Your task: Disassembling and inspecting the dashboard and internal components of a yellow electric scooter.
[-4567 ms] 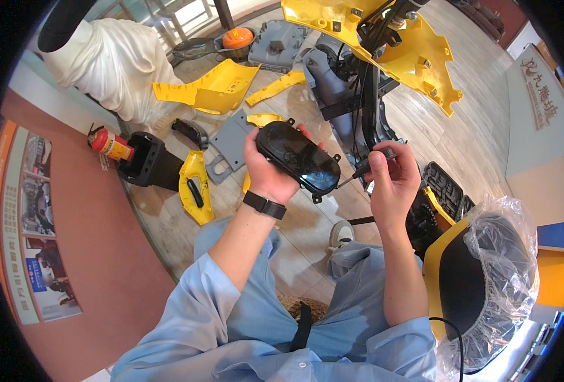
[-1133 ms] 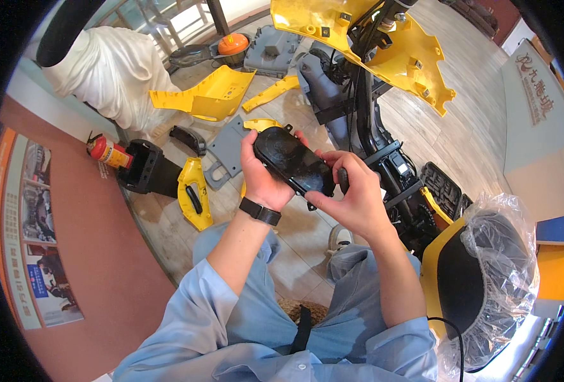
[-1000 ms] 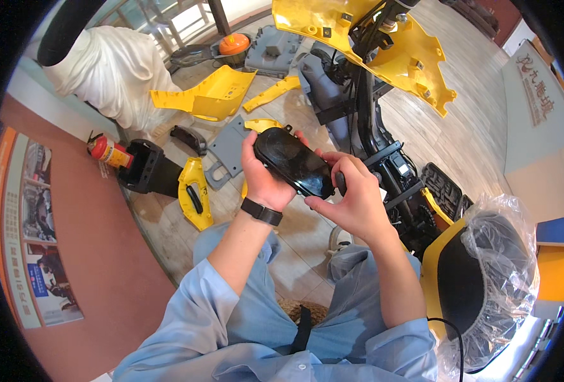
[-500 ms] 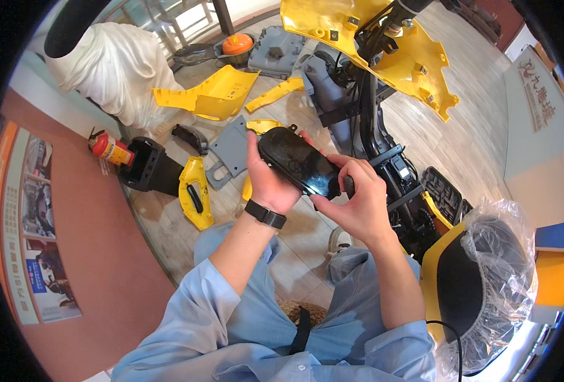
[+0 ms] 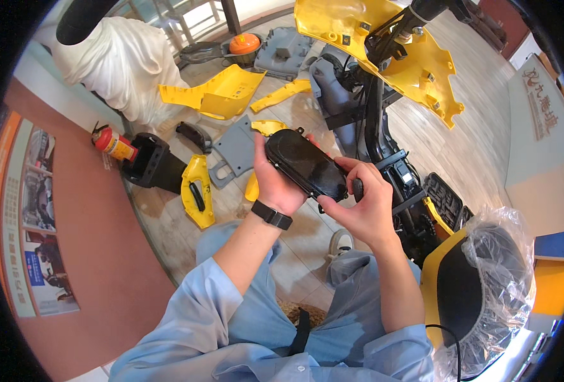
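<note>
Planked floor beneath glossy oblong housing

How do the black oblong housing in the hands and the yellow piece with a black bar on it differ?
The black housing is dark and round-ended; the yellow piece is bright and more angular. The left hand holds the black housing; the yellow piece lies on the floor. Both are longer than wide.

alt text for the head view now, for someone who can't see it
A person's left hand holds a glossy black oblong casing while the right hand, with a dark handle in its grip, is at the casing's right end. Yellow panels lie on the floor beyond, near a black vehicle frame.
</note>
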A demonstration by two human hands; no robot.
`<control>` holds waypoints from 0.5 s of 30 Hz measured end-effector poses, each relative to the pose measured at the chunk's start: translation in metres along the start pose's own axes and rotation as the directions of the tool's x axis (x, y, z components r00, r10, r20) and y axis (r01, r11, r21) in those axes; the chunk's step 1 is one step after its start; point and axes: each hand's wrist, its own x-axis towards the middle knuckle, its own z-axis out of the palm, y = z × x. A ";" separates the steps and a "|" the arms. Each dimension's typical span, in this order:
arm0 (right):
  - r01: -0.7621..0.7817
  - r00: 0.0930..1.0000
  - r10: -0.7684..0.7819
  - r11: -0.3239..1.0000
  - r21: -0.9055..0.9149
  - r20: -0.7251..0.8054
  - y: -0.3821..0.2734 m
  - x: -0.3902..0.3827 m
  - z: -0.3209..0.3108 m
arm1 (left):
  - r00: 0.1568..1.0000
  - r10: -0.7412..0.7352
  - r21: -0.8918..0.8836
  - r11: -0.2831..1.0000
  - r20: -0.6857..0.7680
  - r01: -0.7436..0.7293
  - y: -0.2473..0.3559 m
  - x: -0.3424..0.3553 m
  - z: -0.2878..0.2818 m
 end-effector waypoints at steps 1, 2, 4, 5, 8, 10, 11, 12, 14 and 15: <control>0.001 1.000 -0.001 1.000 0.000 0.000 0.001 0.000 0.000 | 1.000 0.001 0.000 1.000 0.001 -0.001 0.000 0.001 -0.001; 0.027 1.000 -0.027 1.000 -0.008 -0.008 0.002 0.000 0.000 | 1.000 -0.009 -0.003 1.000 0.001 0.009 0.001 0.001 -0.002; 0.055 0.998 -0.055 0.998 -0.016 -0.016 0.002 0.001 0.000 | 1.000 -0.017 -0.007 1.000 0.002 0.017 0.001 0.003 -0.005; 0.062 0.998 -0.063 0.998 -0.028 -0.020 0.002 0.001 -0.001 | 0.999 -0.028 -0.019 0.999 0.022 0.028 0.001 0.004 -0.006; 0.078 0.996 -0.079 0.996 -0.044 -0.028 0.003 0.001 -0.002 | 0.999 -0.032 -0.032 0.999 0.041 0.033 -0.001 0.003 -0.001; 0.086 0.996 -0.088 0.995 -0.047 -0.034 0.003 0.001 -0.002 | 0.999 -0.024 -0.033 0.999 0.042 0.025 -0.001 0.002 0.000; 0.082 0.996 -0.083 0.996 -0.040 -0.040 0.003 0.001 -0.002 | 0.999 -0.021 -0.021 1.000 0.041 0.022 -0.001 0.001 0.000; 0.078 0.996 -0.079 0.996 -0.032 -0.045 0.003 0.001 -0.002 | 0.999 -0.018 -0.009 1.000 0.040 0.019 -0.001 0.001 0.001; 0.078 0.996 -0.079 0.996 -0.032 -0.050 0.002 0.001 -0.003 | 0.999 -0.024 -0.005 1.000 0.045 0.024 -0.001 0.002 -0.002; 0.076 0.995 -0.077 0.997 -0.032 -0.056 0.002 0.001 -0.004 | 0.998 -0.031 0.000 1.000 0.050 0.031 -0.001 0.003 -0.003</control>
